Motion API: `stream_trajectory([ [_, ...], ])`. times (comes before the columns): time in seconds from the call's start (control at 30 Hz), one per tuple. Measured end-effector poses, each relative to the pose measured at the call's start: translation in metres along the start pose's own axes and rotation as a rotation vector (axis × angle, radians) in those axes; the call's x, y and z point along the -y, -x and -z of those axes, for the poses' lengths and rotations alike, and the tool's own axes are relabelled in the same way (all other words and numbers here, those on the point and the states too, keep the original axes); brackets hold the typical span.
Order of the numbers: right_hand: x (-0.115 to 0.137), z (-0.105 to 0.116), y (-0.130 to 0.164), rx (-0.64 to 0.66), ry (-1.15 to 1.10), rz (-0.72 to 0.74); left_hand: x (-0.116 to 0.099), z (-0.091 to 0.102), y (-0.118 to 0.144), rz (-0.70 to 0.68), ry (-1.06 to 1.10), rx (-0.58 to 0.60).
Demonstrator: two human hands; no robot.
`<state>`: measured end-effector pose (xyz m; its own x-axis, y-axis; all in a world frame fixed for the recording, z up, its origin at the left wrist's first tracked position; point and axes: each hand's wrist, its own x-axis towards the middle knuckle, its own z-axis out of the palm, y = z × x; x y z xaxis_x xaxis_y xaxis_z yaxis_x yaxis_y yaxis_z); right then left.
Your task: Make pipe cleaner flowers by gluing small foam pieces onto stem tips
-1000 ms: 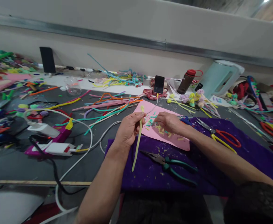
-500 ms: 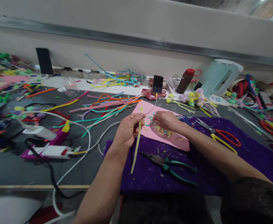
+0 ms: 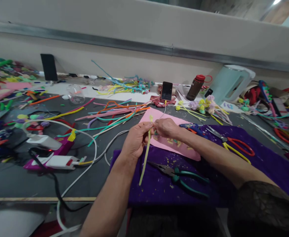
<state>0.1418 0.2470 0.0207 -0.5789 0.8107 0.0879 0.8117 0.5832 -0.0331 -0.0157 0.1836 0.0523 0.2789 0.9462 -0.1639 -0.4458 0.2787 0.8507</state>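
**Two hands meet on a pale yellow stem over a crowded counter**

The dark counter [image 3: 16, 177] runs the width of the view and ends at a pale wall at the back; its near edge, marked by a light wooden strip, shows at lower left. Bare surface lies mainly at front left, crossed by a white cable [image 3: 85, 171] and a black one.

A purple cloth [image 3: 270, 164] covers the near right part of the counter and hangs to its front edge. On it lie green-handled pliers [image 3: 181, 176], close to the person's right forearm, and red-handled scissors [image 3: 233, 144] farther right. A pink sheet [image 3: 183, 149] overlaps the cloth's far edge, strewn with small cut bits.

Loose coloured stems [image 3: 109, 115] fan out left of the sheet, well apart from a pink glue gun [image 3: 53, 158]. At the back stand a pale kettle [image 3: 229, 84], a brown bottle [image 3: 196, 87] and a propped phone [image 3: 166, 91]. No writing can be read anywhere.

The left hand [image 3: 135, 140] is closed around a yellow stem [image 3: 145, 154], which hangs down over the cloth's edge. The right hand [image 3: 167, 127] pinches the stem's top, above the pink sheet, fingertips touching the left hand's.
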Motion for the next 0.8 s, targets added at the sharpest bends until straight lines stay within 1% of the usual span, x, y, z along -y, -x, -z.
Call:
stream_trajectory([
  [0.13,-0.004,0.009,0.010,-0.080,-0.113,-0.048,0.000,-0.001,0.001,-0.016,-0.012,-0.014],
  [0.17,-0.006,0.012,0.015,-0.096,-0.158,-0.063,-0.001,-0.001,0.001,-0.018,-0.015,-0.013],
  [0.2,-0.008,0.014,0.019,-0.108,-0.251,-0.085,-0.001,-0.001,0.001,-0.017,-0.016,-0.013],
  [0.23,-0.010,0.016,0.024,-0.113,-0.402,-0.117,-0.001,-0.001,0.001,-0.012,-0.018,-0.015],
  [0.33,-0.015,0.019,0.039,-0.115,-1.083,-0.295,0.000,-0.002,0.001,0.010,-0.029,-0.022],
  [0.37,-0.015,0.019,0.044,-0.117,-1.260,-0.351,0.001,-0.003,0.001,0.012,-0.037,-0.022],
  [0.4,-0.016,0.019,0.048,-0.120,-1.360,-0.389,0.002,-0.003,0.000,0.011,-0.048,-0.019],
  [0.43,-0.016,0.019,0.052,-0.130,-1.410,-0.412,0.003,-0.003,0.000,0.010,-0.061,-0.013],
  [0.57,-0.016,0.016,0.064,-0.171,-1.466,-0.426,0.009,-0.004,-0.001,0.012,-0.121,0.024],
  [0.8,-0.022,0.008,0.069,-0.222,-1.547,-0.404,0.015,-0.006,-0.003,0.018,-0.159,0.061],
])
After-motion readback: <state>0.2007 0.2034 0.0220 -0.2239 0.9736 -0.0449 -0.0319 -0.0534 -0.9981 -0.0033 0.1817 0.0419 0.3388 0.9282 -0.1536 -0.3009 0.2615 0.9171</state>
